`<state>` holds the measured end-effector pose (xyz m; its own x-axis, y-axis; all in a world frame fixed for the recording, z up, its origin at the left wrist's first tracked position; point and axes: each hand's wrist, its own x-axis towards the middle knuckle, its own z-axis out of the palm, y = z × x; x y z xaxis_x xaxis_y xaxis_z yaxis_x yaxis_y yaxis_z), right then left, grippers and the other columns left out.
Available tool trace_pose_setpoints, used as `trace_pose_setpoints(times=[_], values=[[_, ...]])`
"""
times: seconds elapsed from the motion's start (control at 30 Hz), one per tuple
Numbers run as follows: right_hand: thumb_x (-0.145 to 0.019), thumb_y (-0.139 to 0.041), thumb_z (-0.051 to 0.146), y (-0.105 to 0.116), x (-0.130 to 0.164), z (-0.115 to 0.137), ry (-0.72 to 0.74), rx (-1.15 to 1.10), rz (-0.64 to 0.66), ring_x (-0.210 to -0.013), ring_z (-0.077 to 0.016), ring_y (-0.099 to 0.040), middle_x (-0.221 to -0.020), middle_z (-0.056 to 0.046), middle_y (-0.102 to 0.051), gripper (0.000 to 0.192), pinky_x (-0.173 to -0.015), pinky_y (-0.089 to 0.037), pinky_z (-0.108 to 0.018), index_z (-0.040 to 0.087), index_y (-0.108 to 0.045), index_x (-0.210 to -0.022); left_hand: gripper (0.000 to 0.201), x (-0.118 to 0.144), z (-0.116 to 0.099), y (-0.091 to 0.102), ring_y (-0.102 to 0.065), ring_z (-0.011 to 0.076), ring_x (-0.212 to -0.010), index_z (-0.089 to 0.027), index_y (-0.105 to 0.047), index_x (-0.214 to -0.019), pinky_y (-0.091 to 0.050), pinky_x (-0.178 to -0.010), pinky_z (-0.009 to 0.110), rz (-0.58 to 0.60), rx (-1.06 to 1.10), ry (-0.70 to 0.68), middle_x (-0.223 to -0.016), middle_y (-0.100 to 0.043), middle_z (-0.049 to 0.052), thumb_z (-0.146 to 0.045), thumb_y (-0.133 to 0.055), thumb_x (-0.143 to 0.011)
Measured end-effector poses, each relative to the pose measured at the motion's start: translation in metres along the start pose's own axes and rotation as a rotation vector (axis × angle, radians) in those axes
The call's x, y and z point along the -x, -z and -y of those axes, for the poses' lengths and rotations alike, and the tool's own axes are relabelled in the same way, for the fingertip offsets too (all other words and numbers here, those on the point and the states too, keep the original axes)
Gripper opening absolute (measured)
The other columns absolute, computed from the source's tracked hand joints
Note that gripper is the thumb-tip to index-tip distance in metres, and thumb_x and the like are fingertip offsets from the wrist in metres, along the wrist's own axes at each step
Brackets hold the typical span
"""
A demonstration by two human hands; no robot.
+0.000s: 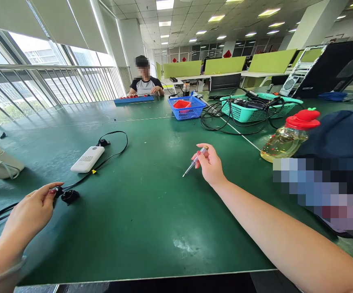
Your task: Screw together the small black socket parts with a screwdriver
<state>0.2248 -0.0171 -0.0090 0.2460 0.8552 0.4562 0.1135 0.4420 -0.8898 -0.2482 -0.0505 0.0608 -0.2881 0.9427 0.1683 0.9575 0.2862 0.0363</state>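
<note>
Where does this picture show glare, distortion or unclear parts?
Head view: bright windows, soft sheen on the table; same view: railing leaning, perhaps from a wide lens; same view: square blocks hiding the co-worker's face and a patch at right, screwdriver fairly sharp.

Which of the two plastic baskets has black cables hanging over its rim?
The turquoise basket, on the picture's right: black cables lie in it and loop over its rim. The blue basket holds a red item instead.

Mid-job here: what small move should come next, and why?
Probably bring the screwdriver toward the black part: the right hand holds the tool with its tip well apart from that part, which the left hand grips between thumb and finger.
</note>
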Motion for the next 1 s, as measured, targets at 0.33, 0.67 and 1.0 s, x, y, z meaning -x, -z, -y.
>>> trace_pose_setpoints(times=[0.33, 0.67, 1.0], values=[[-0.088, -0.061, 0.061, 0.000, 0.001, 0.001, -0.003, -0.005, 0.001, -0.052, -0.0125, -0.055, -0.074, 0.002, -0.067, 0.043, -0.056, -0.050, -0.032, 0.025, -0.054, -0.110, 0.056, 0.005, 0.005, -0.009, -0.067, 0.0315, -0.092, -0.026, -0.059, -0.138, -0.049, -0.071, 0.034, 0.038, -0.104, -0.051, -0.104, -0.073, 0.015, -0.043, -0.024, -0.099], [-0.088, -0.060, 0.061, 0.000, 0.001, -0.001, -0.008, -0.005, 0.002, -0.052, -0.0118, -0.055, -0.074, 0.002, -0.067, 0.044, -0.056, -0.049, -0.031, 0.024, -0.054, -0.110, 0.055, 0.003, 0.011, -0.019, -0.064, 0.0296, -0.102, -0.024, -0.057, -0.141, -0.048, -0.084, 0.037, -0.006, -0.196, -0.182, -0.110, -0.074, 0.012, -0.036, -0.023, -0.100], [-0.088, -0.060, 0.060, 0.000, 0.000, -0.002, 0.000, -0.007, -0.016, -0.052, -0.0121, -0.055, -0.074, 0.002, -0.066, 0.043, -0.056, -0.050, -0.031, 0.024, -0.054, -0.111, 0.061, 0.001, 0.011, -0.019, -0.066, 0.0308, -0.100, -0.019, -0.054, -0.143, -0.048, -0.082, 0.038, 0.029, -0.204, -0.196, -0.110, -0.074, 0.014, -0.038, -0.014, -0.101]])
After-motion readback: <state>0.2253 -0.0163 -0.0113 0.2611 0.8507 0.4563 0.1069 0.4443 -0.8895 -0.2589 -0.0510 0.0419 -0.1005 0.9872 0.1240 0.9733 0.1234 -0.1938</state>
